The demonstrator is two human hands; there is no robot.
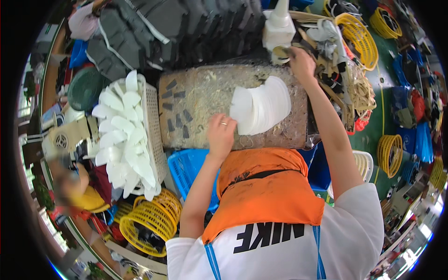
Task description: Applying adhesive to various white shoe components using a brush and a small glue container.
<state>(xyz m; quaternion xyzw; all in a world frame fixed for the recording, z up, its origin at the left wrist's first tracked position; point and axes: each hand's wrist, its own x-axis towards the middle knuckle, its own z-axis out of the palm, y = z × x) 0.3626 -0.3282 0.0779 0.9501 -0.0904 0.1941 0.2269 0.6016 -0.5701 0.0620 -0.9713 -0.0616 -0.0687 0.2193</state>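
Note:
A fanned stack of thin white curved pieces (262, 105) lies on the stained work board (200, 88). My left hand (222, 133), with a ring on one finger, rests on the board at the stack's lower left edge. Its fingers look loosely bent, with nothing visible in them. At the board's far right corner, my right hand (303, 64) is closed at the rim of a small round yellowish pot (281, 54). Whatever its fingers hold is too small to make out. A white bottle with a conical top (279, 30) stands just beyond the pot. Several small dark grey strips (179, 94) lie on the board's left side.
A pale basket (151, 126) heaped with white curved pieces (122, 133) stands left of the board. Dark grey padded pieces (186, 32) are piled behind. Blue crates (186, 170) and yellow baskets (154, 221) sit below. Another person (86, 186) is at the far left.

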